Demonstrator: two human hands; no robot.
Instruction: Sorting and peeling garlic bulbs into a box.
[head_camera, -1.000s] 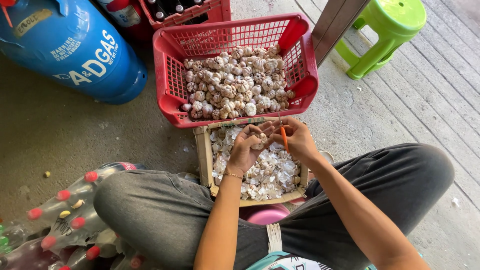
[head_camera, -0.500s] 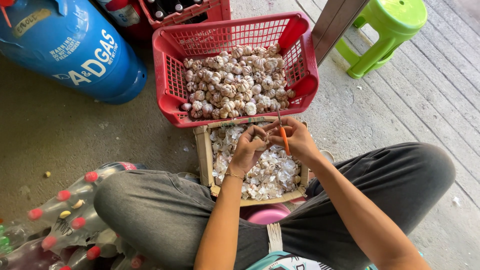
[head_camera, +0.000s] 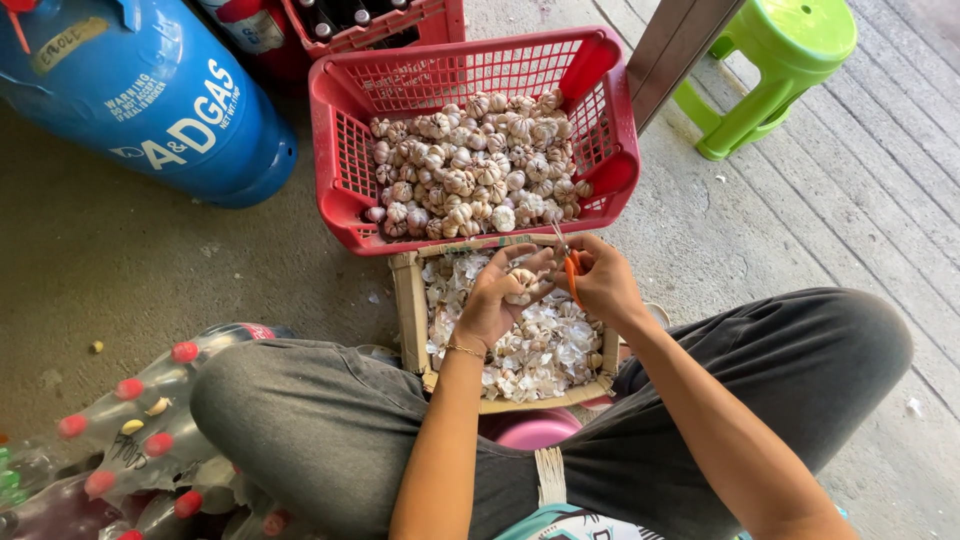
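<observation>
My left hand (head_camera: 497, 298) holds a garlic bulb (head_camera: 521, 283) over a small wooden box (head_camera: 410, 305) full of papery garlic skins. Close beside it on the right, my right hand (head_camera: 603, 280) grips orange-handled scissors (head_camera: 570, 266), their blades pointing up and left by the bulb. A red plastic basket (head_camera: 335, 160) heaped with garlic bulbs (head_camera: 470, 180) stands just beyond the box. I sit cross-legged in dark grey trousers, the box between my knees.
A blue gas cylinder (head_camera: 140, 95) lies at the top left. A red crate of dark bottles (head_camera: 370, 20) is behind the basket. A green plastic stool (head_camera: 775, 65) stands at the top right. Wrapped bottles with red caps (head_camera: 120, 430) lie by my left knee.
Both hands stay over the wooden box. The scissors and bulb have shifted slightly as my fingers turn the bulb.
</observation>
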